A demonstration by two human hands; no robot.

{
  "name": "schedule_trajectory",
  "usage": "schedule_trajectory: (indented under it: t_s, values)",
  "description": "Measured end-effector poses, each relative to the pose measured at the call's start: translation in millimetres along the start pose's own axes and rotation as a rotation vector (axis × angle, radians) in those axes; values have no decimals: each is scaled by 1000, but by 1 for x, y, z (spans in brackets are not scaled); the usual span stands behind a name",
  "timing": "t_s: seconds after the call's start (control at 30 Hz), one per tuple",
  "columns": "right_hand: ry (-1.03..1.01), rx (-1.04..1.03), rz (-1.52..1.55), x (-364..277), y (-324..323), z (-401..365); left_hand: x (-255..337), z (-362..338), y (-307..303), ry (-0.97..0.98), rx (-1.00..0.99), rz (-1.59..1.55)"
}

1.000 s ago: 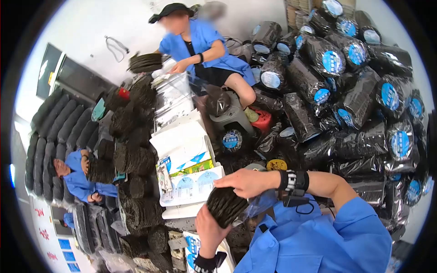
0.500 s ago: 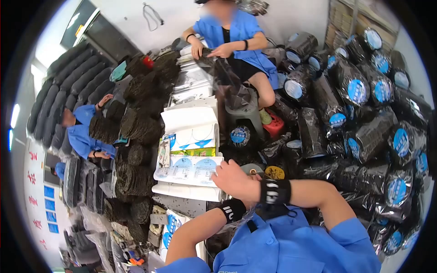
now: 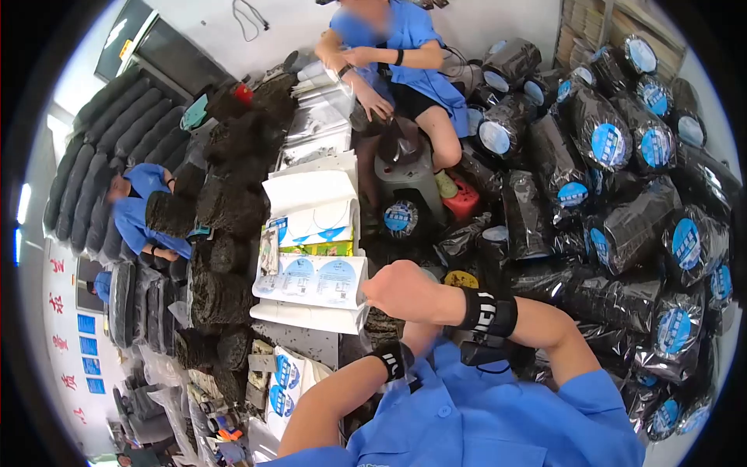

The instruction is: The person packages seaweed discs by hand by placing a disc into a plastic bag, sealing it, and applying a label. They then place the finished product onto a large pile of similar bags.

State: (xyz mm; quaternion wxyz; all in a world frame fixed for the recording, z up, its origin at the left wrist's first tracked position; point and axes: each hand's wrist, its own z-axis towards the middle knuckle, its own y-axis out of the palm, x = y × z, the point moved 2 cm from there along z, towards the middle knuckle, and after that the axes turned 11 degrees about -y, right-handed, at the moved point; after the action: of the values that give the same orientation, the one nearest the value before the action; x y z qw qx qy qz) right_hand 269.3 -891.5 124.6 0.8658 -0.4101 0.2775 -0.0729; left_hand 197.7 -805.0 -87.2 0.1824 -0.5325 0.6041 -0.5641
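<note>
My right hand (image 3: 405, 289) is closed, at the right edge of a stack of printed white sheets (image 3: 319, 282) with blue circles. Whatever it may hold is hidden. Behind and below it is my left hand (image 3: 420, 336), mostly covered by the right hand and wrist, so its fingers do not show. Both wrists wear black bands with white marks. A green and yellow packet (image 3: 331, 249) lies among the sheets.
Many dark wrapped bundles (image 3: 607, 145) with blue round labels fill the right side. Dark seaweed-like stacks (image 3: 226, 210) stand left of the sheets. One co-worker (image 3: 420, 47) sits opposite, another (image 3: 148, 206) at the left. A red stool (image 3: 462, 198) stands between.
My right hand has gone from spread fingers to closed. The co-worker opposite has brought one hand down over the dark plastic and the other to the forearm. The view has shifted slightly.
</note>
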Motion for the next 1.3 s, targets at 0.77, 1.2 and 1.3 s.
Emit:
schedule_trajectory:
  t_s: [0.77, 1.2, 1.3]
  values:
    - [18, 100, -128, -35, -19, 14, -72, -38, 20, 36, -27, 13]
    - [117, 10, -80, -5, -10, -15, -81, 22, -61, -140, -386, 61]
    - [96, -11, -70, -3, -6, -22, -84, 34, -39, -156, -332, 109]
